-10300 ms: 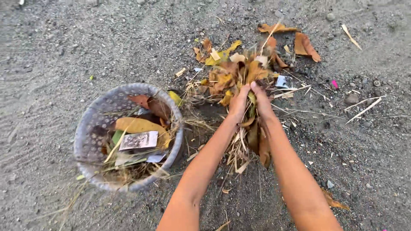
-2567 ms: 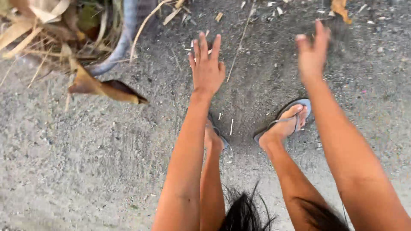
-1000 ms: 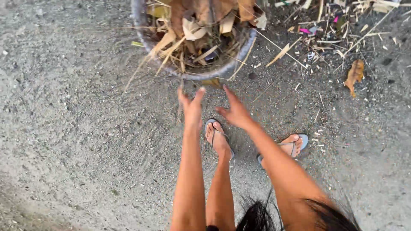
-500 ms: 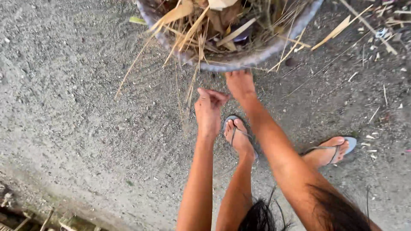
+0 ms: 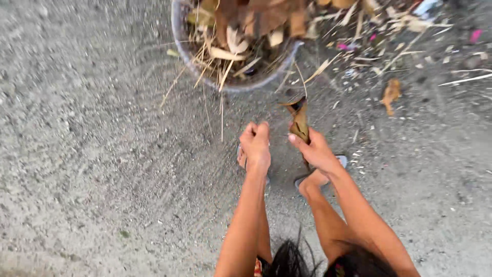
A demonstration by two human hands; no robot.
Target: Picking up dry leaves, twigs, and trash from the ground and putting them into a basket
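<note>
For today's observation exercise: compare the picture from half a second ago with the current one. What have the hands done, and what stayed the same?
The right hand has drawn back from the basket rim and now grips a dry brown leaf. The left hand, loosely curled before, is closed in a fist and seems empty. The basket stays heaped with dry leaves on the sandy ground.

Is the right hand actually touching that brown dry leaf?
Touching. The head view shows the right hand with fingers closed around the dry leaf, which sticks up out of its grip.

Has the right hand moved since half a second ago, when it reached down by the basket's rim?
Yes. The right hand has pulled back from the basket rim toward the feet, now gripping a dry brown leaf.
</note>
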